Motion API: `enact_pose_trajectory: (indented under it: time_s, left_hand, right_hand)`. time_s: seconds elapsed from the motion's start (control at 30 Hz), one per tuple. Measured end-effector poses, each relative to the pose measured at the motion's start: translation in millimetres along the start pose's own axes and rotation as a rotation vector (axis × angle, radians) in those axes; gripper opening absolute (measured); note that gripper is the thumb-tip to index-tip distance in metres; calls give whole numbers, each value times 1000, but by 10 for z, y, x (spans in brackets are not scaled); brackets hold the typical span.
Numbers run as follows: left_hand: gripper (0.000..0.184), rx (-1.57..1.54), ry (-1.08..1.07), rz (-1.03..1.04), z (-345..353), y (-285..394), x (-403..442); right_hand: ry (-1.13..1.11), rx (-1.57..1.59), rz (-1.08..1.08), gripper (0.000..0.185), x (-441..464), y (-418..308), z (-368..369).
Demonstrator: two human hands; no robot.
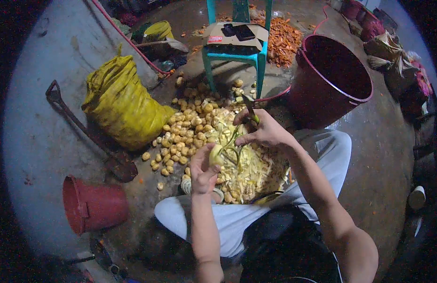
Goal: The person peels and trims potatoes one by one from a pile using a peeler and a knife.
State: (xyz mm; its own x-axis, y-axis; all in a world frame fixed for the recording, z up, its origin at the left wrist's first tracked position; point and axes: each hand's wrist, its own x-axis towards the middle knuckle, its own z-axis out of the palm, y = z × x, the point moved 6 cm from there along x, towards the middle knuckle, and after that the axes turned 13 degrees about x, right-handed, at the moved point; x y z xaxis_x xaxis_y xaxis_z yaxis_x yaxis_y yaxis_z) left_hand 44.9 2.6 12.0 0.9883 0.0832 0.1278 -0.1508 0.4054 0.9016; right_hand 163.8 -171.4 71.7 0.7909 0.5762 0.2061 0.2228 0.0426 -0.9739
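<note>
Potato [215,154], which we are judging firm, light and slippery, is sitting in our half-curled left hand [202,170], best held round its sides, while our bent right hand [265,127] is gripping a tool [250,109].

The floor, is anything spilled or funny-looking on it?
Yes, it looks messy: round potato-like vegetables and pale peelings lie loose on the floor, and orange scraps sit heaped behind the teal chair, not in buckets. I can't tell whether that's accidental.
</note>
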Motion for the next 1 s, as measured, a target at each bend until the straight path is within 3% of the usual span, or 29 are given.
enact_pose_trajectory:
  time_s: [0.07,0.13,0.2,0.27,0.3,0.33,0.4,0.47,0.53,0.6,0.63,0.67,0.73,0.77,0.8,0.87,0.93,1.0]
  left_hand:
    - [59,16,-15,-3,70,-4,-9]
    - [60,22,-105,6,118,-37,-34]
    - [63,-7,-93,29,127,-60,-88]
    - [65,-151,-105,-39,117,-126,-64]
    - [66,-167,-12,-35,103,-145,-72]
    - [66,-137,-56,-71,69,-214,-53]
    - [65,-109,105,13,-78,-337,-138]
    - [65,-116,42,-4,-29,-261,-148]
    - [64,-128,-30,-1,94,-130,-42]
    - [63,-100,-62,-20,193,-81,-51]
    - [65,-47,-42,-70,145,-140,-73]
    - [65,-42,-41,-74,142,-161,-72]
    - [66,-90,10,-31,160,-149,-95]
    - [66,-156,-38,-21,128,-203,-114]
    - [66,-157,-49,-11,180,-148,-103]
    - [66,-208,-10,-26,238,-69,-106]
    - [69,-201,-56,-35,172,-147,-67]
    - [70,-178,62,-86,120,-206,-109]
  right_hand:
    - [-125,-123,-60,50,30,-226,103]
    - [-45,-2,-38,47,144,-39,29]
    - [131,-107,182,47,187,210,-286]
    - [160,-124,74,47,214,165,-337]
    - [55,-141,-53,47,172,-38,-180]
    - [-44,-145,-168,47,75,-187,-5]
    - [-36,-72,-113,49,117,-79,-7]
    - [177,-50,48,50,205,349,-279]
    - [181,-97,93,52,178,246,-340]
    - [52,-249,-374,50,75,-32,-103]
    - [-26,-146,-164,49,-3,-299,40]
    - [-24,-140,-164,49,18,-238,26]
    - [92,-92,166,49,104,163,-159]
    - [150,-86,233,48,150,307,-285]
    - [156,-93,222,48,145,279,-315]
    - [82,-136,-70,50,84,122,-227]
    - [-8,-174,-185,52,-22,-249,21]
    - [75,-129,-76,50,67,85,-124]
